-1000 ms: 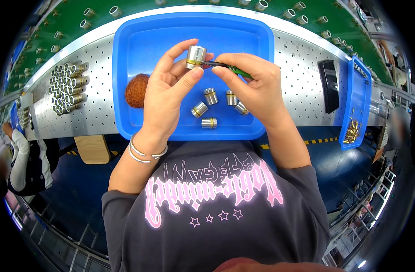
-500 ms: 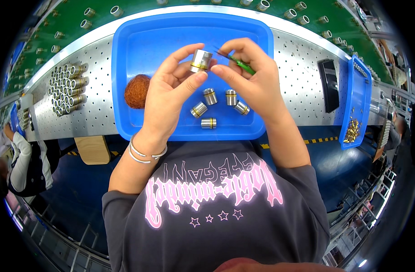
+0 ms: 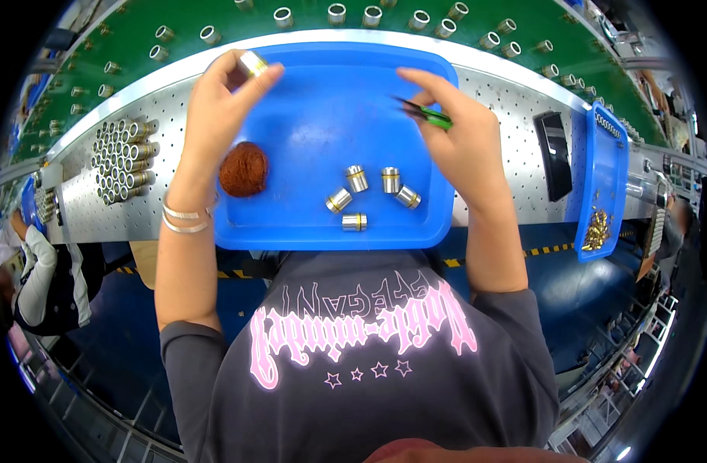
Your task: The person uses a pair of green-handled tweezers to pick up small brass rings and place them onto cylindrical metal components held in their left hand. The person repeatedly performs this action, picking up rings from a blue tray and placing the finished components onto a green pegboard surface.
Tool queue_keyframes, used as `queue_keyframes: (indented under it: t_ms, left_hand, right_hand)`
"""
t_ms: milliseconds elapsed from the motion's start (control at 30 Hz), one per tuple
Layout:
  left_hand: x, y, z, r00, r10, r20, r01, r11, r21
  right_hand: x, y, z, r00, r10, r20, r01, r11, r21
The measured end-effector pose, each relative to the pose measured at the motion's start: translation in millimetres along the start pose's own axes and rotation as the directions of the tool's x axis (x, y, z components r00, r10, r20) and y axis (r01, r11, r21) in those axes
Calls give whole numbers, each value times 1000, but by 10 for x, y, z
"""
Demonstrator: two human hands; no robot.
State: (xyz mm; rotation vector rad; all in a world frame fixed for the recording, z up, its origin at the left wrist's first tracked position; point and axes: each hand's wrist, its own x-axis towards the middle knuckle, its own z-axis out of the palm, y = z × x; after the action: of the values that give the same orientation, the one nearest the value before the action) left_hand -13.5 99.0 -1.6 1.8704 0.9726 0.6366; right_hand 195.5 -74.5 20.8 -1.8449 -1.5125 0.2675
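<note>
Above the back left corner of a blue tray [image 3: 323, 241], my left hand [image 3: 218, 100] is closed on a metal sleeve [image 3: 253, 63], a short silver cylinder with a yellow band. My right hand [image 3: 461, 127] is over the tray's right side, with its index finger stretched out. Its other fingers hold a green-and-black hand tool [image 3: 433, 117] with thin dark prongs, blurred at the tips. Several similar silver sleeves [image 3: 355, 222] rest in the tray's near right part. A round brown ball of fibre [image 3: 244, 169] lies at its left side.
Many sleeves [image 3: 122, 162] are grouped on the perforated metal bench at left. On the right lie a black flat object [image 3: 553, 157] and a smaller blue tray [image 3: 590, 251] with brass-coloured pieces. More sleeves [image 3: 336, 14] stand on the green surface behind. A co-worker's arm shows far left.
My left hand has carried the sleeve left and away from me, to the tray's back corner. My right hand has moved slightly right with the tool, so the hands are farther apart.
</note>
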Motion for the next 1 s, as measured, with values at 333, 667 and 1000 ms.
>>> queue_keyframes:
  t_ms: [333,667,1000]
  left_hand:
    - [1044,-572,-7,938,347,1,-250,673,697]
    - [202,-15,557,840,478,256,-540,782,312]
    - [-81,325,580,824,288,487,-499,777,385]
  right_hand:
    - [-272,-837,-476,935,-350,61,-46,50,998]
    - [-294,-1001,-346,844,-522,-126,44,-166,985]
    - [-355,-1150,-352,900,-420,-113,25,-208,978]
